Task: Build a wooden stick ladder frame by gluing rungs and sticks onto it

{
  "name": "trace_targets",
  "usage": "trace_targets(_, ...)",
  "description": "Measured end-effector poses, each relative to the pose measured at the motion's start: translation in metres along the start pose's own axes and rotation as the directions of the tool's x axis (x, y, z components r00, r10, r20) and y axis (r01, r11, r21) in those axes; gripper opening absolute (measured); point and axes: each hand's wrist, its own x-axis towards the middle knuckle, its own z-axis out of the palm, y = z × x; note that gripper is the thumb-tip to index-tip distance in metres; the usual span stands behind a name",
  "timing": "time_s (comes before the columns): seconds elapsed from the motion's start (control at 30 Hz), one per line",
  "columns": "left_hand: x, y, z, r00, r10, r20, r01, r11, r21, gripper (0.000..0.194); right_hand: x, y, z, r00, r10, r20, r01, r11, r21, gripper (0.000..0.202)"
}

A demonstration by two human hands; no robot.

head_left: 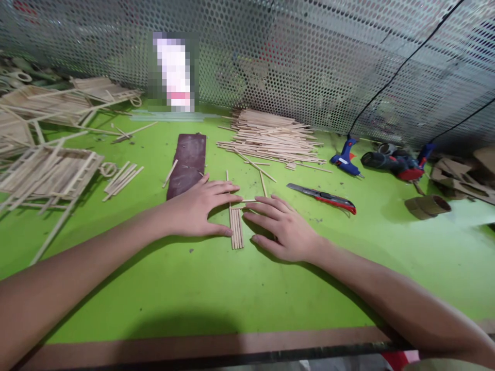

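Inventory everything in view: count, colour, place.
aligned wooden sticks: several, tan, centre
heaped thin wooden sticks: one pile, tan, back
flat rectangular slab: one, dark brown, centre left
loose wooden sticks: several, tan, left
openwork wooden frames: several, tan, far left
translucent rods: several, pale, back left
corded glue gun: one, blue, back right
retractable cutter: one, red and black, right
hollow cylinder: one, brown, far right
cluttered tools: unclear, black and red, back right
jagged pieces: unclear, brown, far right
perforated mesh: one, grey, back
smooth tabletop: one, green, throughout
left hand: one, bare, centre
right hand: one, bare, centre
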Motion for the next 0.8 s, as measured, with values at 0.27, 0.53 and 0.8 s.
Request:
trace_targets(0.27,0.0014,0.0022,0.0033,1.0,0.017,0.012,-0.016,1.0,-0.014,0.1,0.0023,0.0011,0.0004,0.996,0.037,0.085,-0.037,0.999,0.001,0.052)
trace_targets(0.53,0.0039,0.004,0.0012,0.999,-0.016,0.037,0.017,1.0,-0.021,0.098,0.002,0.0027,0.0035,0.996,0.039,0.08,-0.041,0.999,0.019,0.054)
trace_targets(0.8,0.0031,0.0034,0.0019,0.999,-0.013,0.043,0.014,1.0,-0.022,0.104,0.0021,0.0028,0.0041,0.997,0.057,0.048,-0.06,0.996,0.062,0.062)
